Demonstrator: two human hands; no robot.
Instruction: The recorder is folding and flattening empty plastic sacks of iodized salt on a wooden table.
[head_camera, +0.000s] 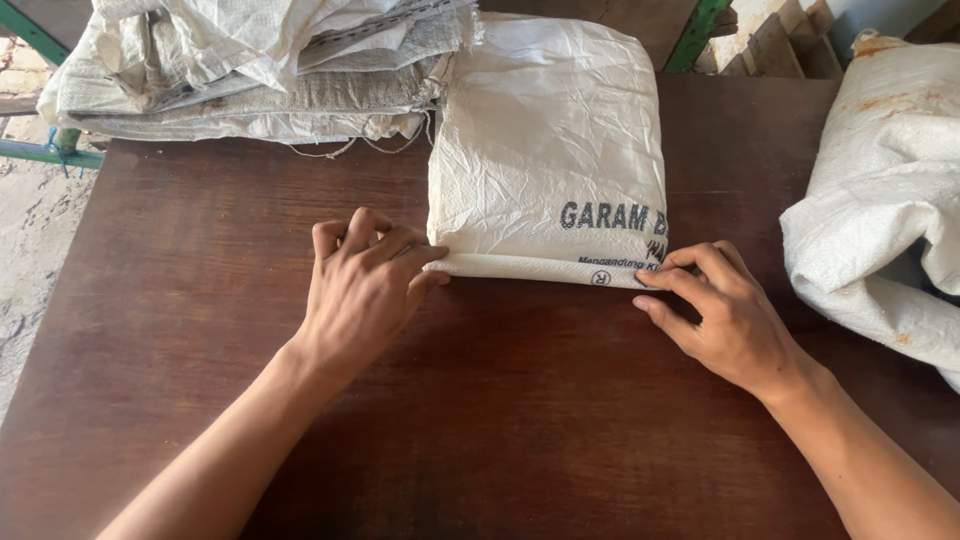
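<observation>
On the brown table (200, 300), one folded white sack (545, 150) is pinched at its rolled edge by left hand (362, 290) and right hand (725, 310).

This looks like a work shed or packing place, not a home. A big dark wooden table (200, 330) holds a far-left pile of woven white sacks (250, 70), a folded white sack (545, 150) in the middle and a stained full sack (880, 190) on the right. Green metal bars (50, 152) and sandy ground (30, 240) show at the left.
</observation>
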